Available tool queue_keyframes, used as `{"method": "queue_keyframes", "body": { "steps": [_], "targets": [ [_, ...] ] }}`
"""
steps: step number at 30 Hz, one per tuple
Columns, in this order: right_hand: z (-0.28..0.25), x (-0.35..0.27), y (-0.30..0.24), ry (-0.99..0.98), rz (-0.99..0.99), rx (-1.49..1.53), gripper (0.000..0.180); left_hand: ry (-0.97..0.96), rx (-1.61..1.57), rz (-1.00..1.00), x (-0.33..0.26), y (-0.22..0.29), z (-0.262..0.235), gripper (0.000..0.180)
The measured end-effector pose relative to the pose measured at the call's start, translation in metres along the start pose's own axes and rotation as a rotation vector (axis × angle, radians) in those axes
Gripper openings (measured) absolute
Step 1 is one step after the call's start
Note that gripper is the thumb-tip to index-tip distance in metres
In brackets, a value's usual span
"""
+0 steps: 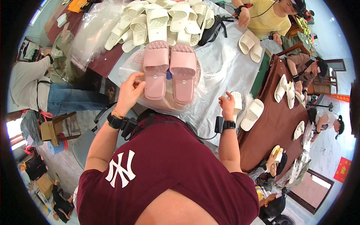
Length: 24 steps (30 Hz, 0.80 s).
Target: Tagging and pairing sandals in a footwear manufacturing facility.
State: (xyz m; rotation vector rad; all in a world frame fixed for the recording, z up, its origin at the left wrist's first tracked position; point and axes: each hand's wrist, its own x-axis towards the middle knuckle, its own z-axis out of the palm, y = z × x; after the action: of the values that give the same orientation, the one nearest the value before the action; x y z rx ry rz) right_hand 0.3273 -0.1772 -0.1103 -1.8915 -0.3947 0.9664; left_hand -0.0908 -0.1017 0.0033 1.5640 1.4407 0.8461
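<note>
In front of me a pair of pink slide slippers lies side by side, toes away from me: the left slipper [155,71] and the right slipper [183,75]. Under them is clear plastic wrapping [129,71]. My left hand [130,90] is beside the left slipper, thumb and forefinger apart at its outer edge; whether they touch it is unclear. My right hand [227,105] hovers to the right, fingers loosely bent and apart, with nothing visible in them. Next to it are a cream slipper [237,101], partly hidden, and another cream slipper [252,114].
A heap of cream slippers [157,22] covers the table's far side, with clear plastic bags [95,33] left of it. A cream pair [250,45] and white strands [223,69] lie to the right. Co-workers sit around a brown table [262,138]; a person in jeans [75,98] is at left.
</note>
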Motion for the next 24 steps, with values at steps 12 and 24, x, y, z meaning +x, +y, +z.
{"method": "queue_keyframes", "body": {
  "steps": [12, 24],
  "targets": [
    [0.011, -0.099, -0.110, -0.734, 0.097, 0.275, 0.011, -0.524, 0.054, 0.468, 0.017, 0.077, 0.072, 0.031],
    [0.039, -0.129, -0.126, -0.906, 0.057, 0.220, 0.013, -0.545, -0.064, 0.557, 0.022, 0.079, 0.113, 0.015]
  ]
}}
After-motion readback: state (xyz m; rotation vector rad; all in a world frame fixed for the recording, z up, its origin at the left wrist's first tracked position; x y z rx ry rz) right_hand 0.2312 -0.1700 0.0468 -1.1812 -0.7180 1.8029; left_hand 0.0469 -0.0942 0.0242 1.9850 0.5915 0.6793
